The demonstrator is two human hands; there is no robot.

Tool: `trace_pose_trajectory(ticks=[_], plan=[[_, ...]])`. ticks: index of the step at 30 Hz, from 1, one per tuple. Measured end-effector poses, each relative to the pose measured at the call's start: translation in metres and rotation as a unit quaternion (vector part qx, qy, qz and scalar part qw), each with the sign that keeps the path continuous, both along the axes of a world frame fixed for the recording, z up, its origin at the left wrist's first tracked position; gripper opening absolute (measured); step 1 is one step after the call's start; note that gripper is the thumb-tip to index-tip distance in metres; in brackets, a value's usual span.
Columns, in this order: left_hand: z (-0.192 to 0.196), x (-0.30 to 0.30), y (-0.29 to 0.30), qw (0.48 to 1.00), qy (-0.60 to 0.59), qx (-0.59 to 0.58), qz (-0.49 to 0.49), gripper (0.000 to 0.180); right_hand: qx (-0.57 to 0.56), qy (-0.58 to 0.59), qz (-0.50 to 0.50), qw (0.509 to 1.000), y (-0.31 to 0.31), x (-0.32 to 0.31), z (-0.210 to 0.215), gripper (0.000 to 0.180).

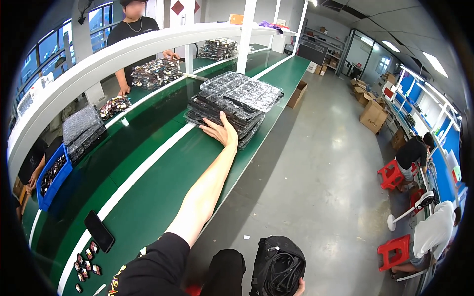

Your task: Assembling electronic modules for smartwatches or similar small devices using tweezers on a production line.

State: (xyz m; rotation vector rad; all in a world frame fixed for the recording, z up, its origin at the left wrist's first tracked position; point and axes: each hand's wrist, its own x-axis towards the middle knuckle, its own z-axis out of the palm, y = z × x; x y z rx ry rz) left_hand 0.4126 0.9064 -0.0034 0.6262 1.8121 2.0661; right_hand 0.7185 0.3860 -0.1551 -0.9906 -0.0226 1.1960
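- Resting against the near side of the stack of clear plastic trays, the left hand is spread, not wrapped around anything; the stack sits on the green counter, close to its right edge.
- Piled up, then! The see-through upper trays look unfilled to me; the darker lower layers, can't tell.
- Loose at near left: small black-and-red devices beside a black phone, in no tray.
- Down low, the right hand meets a black bag of coiled cable; mostly cut off, grip unclear.
- Farther out, a blue bin of small parts, and a co-worker at a heaped pile.
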Motion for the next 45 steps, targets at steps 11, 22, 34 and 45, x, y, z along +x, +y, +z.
trace_pose_trajectory(ticks=[11,22,34,45], plan=[[0.000,0.014,0.047,1.000,0.005,0.011,-0.005,0.113,-0.092,-0.029,-0.018,0.995,-0.017,0.007,-0.022,0.077],[0.001,0.015,0.077,0.999,-0.016,0.010,-0.045,0.119,-0.181,-0.048,-0.036,0.982,-0.056,0.002,-0.040,0.078],[0.069,0.007,0.007,0.848,0.487,0.175,-0.118,0.114,-0.018,0.036,-0.020,0.999,-0.046,0.025,-0.075,0.063],[0.159,0.006,0.054,0.674,0.630,-0.217,-0.318,0.091,0.142,0.133,0.165,0.967,0.134,-0.046,0.045,0.053]])
